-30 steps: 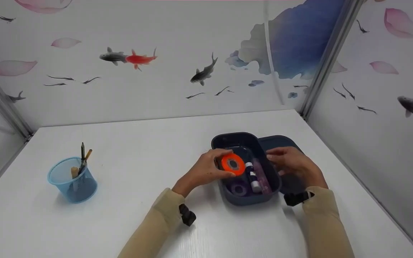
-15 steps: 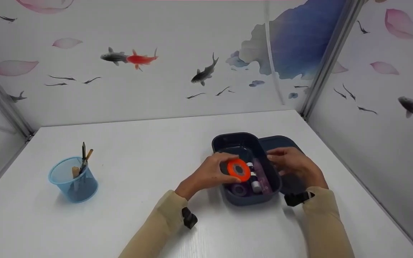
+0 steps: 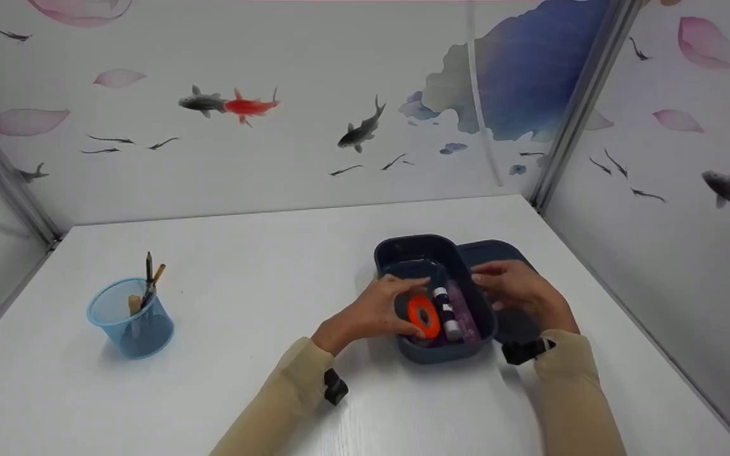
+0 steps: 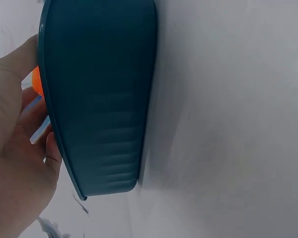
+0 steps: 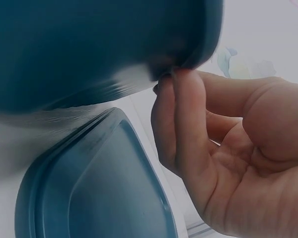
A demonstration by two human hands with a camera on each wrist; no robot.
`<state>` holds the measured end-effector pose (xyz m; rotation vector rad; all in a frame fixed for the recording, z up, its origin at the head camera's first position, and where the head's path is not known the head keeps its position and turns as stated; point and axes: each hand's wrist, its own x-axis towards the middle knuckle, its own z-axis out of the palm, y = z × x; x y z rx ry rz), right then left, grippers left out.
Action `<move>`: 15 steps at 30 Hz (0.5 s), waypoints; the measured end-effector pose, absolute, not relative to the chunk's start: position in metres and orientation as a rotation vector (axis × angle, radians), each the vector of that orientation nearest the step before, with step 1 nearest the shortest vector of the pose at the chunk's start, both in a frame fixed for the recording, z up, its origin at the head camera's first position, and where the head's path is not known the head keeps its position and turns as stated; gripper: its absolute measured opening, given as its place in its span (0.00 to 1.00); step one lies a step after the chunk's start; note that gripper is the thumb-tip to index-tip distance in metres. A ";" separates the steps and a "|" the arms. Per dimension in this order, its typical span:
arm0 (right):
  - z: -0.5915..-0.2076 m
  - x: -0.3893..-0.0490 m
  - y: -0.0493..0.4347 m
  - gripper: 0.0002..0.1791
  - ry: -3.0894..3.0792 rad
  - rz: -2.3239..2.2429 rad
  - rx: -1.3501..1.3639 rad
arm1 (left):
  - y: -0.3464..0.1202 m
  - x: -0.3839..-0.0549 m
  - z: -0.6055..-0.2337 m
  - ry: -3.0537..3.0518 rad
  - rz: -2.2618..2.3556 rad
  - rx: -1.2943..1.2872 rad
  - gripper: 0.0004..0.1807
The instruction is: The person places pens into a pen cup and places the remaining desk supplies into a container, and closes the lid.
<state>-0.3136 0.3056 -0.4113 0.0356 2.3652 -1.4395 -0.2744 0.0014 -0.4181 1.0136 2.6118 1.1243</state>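
Observation:
My left hand holds a roll of orange tape between thumb and fingers, low inside the dark blue box. Beside the tape lie a navy and white glue stick and a translucent purple tube. In the left wrist view the box wall hides most of the tape. My right hand grips the box's right side, its bent fingertips against the wall in the right wrist view.
The flat blue lid lies on the table right of the box, partly under my right hand. A light blue mesh pen cup with pencils stands at the left. Printed walls border the white table.
My left hand has moved right and down, taking the orange tape from above the box into it. The tape now covers the purple roll seen earlier. My right hand stays at the box's side.

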 end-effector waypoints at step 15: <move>-0.412 -0.311 0.306 0.31 2.371 -1.431 -0.010 | 0.002 -0.281 -0.396 2.662 1.693 0.817 0.32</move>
